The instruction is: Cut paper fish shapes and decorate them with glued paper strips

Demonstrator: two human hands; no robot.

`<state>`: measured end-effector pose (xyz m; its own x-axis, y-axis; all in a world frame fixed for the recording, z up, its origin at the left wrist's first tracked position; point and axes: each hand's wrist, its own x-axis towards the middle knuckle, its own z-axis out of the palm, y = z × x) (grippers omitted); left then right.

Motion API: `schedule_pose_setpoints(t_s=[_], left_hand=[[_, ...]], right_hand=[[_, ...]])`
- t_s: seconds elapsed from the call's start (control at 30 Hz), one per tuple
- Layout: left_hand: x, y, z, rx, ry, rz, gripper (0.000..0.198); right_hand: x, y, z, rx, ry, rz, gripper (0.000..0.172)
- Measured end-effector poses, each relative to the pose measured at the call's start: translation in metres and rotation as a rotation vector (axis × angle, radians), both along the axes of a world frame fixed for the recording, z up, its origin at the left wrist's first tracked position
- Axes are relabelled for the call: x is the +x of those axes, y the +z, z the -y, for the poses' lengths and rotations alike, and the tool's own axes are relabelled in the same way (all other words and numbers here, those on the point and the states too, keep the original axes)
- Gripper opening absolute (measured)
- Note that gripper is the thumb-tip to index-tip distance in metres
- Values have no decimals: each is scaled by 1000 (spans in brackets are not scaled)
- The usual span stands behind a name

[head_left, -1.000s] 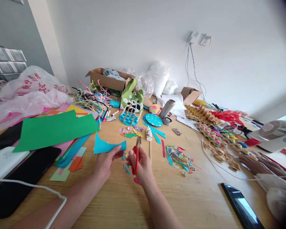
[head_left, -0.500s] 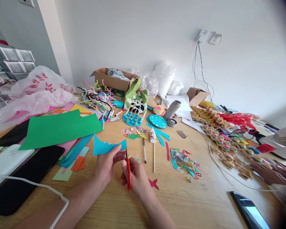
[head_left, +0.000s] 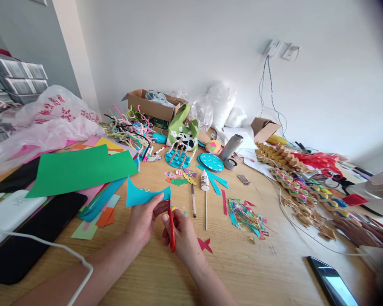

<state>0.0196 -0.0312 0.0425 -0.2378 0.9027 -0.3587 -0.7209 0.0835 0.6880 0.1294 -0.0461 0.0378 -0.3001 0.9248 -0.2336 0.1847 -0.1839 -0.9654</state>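
My left hand (head_left: 143,219) pinches a piece of blue paper (head_left: 140,194) by its right end, thumb on top. The paper has a curved upper edge. My right hand (head_left: 183,233) is closed around red-handled scissors (head_left: 172,231), whose blades point up and touch the paper's right edge. Whether the blades are apart I cannot tell. A dark pink paper fish shape (head_left: 205,245) lies just right of my right hand. Beyond the hands are a pen (head_left: 193,199), a glue bottle (head_left: 204,180) and small decorated paper fish (head_left: 178,178).
Green paper (head_left: 79,170) tops a pile of coloured sheets at left. Paper scraps (head_left: 247,216) lie to the right. A phone (head_left: 332,280) rests at the front right, near another person's hand (head_left: 354,231). A white cable (head_left: 289,216) crosses the table. A steel flask (head_left: 232,146) leans further back.
The hands, blue paper and scissors keep nearly the same pose. The whole view has shifted very slightly.
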Motion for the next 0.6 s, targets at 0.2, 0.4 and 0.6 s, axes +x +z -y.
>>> schedule_pose_setpoints(t_s=[0.2,0.4,0.6], left_hand=[[0,-3,-1,10,4,19,29],[1,-2,-2,8,6,32,30],[1,1,0,-15,-5,41,30]], right_hand=[[0,-3,1,23,7,2,54],[-1,-8,0,28,7,0,57],[-1,-10,-1,26,7,-10,57]])
